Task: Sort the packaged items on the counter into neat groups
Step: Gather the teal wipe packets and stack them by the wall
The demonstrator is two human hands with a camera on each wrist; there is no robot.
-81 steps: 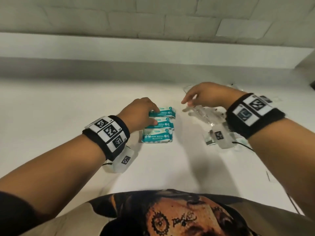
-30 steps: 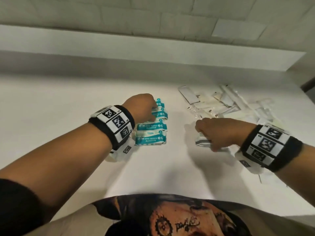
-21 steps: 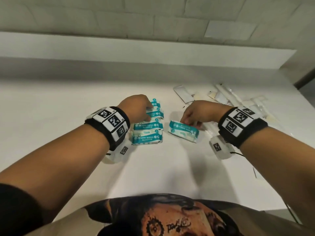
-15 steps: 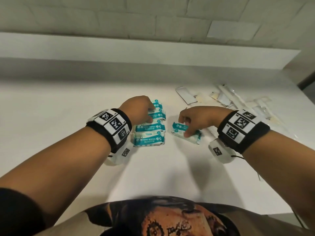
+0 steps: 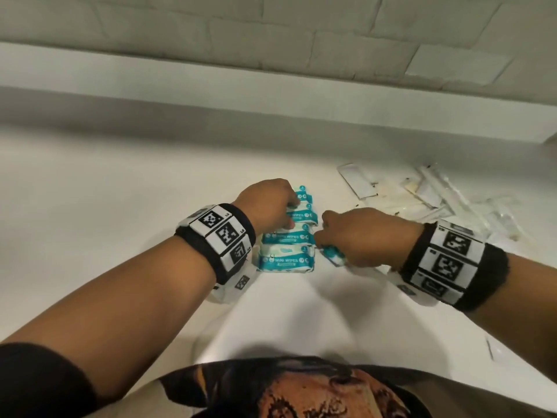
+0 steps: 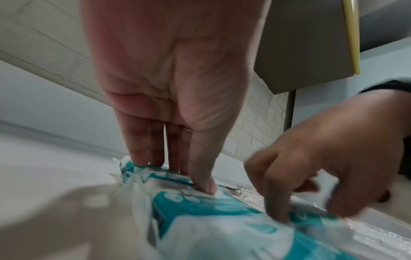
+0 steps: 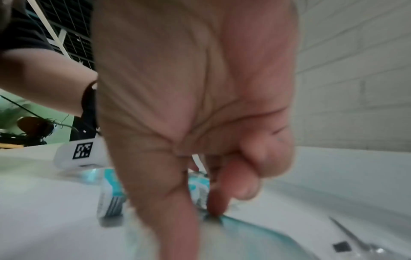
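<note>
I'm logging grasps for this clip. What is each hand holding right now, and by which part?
The right hand pinches a loose wipes pack by its edge. The left hand holds nothing; its straight fingers press the row of wipes packs.

Pale brick wall [image 5: 271, 28] behind white counter [image 5: 90, 191], grey cabinet [image 6: 307, 44] overhead

Left hand [image 6: 173, 84] fingers [image 6: 202, 179] press straight onto teal wipes packs [image 6: 200, 211]; right hand [image 6: 329, 177] pinches alongside.

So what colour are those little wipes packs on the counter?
The wipes packs are teal and white, with white lettering; the head view shows it best.
</note>
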